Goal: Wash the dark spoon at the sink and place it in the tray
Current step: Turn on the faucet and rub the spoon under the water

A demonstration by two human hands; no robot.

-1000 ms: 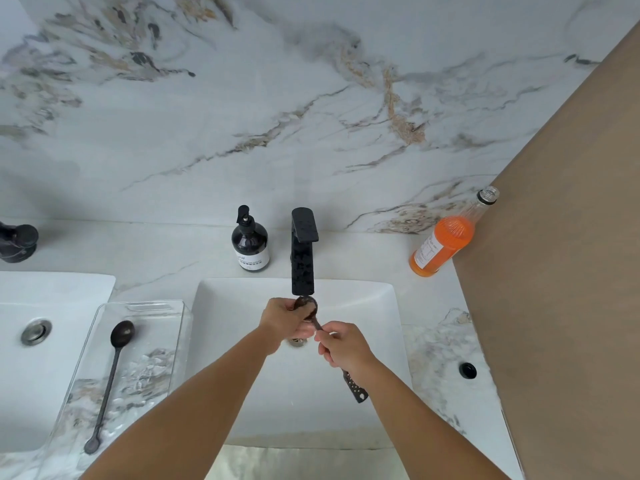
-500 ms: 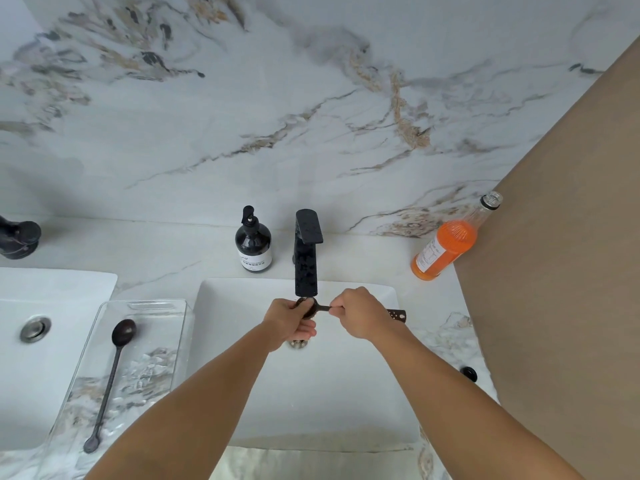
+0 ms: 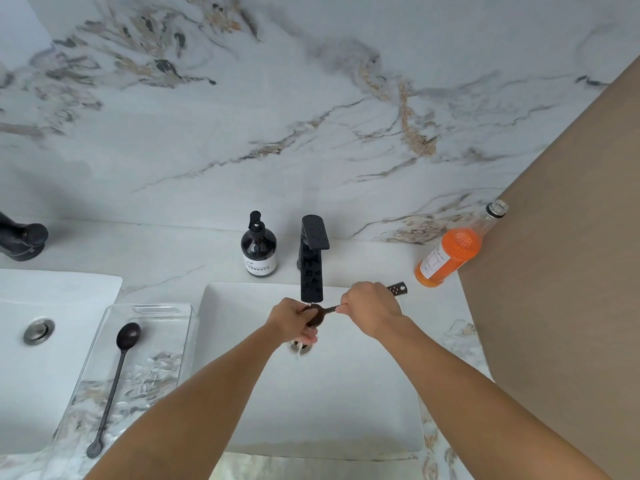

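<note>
A dark spoon [image 3: 320, 314] lies level under the spout of the black faucet [image 3: 312, 261], over the white sink [image 3: 363, 393]. My right hand [image 3: 372, 311] is closed around its handle, whose perforated end sticks out to the right. My left hand [image 3: 294, 322] cups and rubs the spoon's bowl from the left. Water runs down to the drain below my fingers. A clear tray [image 3: 104, 320] stands left of the sink with a second dark long-handled spoon [image 3: 116, 379] lying in it.
A dark soap pump bottle [image 3: 259, 249] stands left of the faucet. An orange drink bottle [image 3: 453, 252] leans at the right by a brown panel [image 3: 561, 271]. A second basin [image 3: 38, 358] and another black faucet [image 3: 20, 237] are at the far left.
My right hand swung the spoon's handle from pointing toward me up to the right, so the spoon now lies level. My left hand stayed on the bowl under the spout.
</note>
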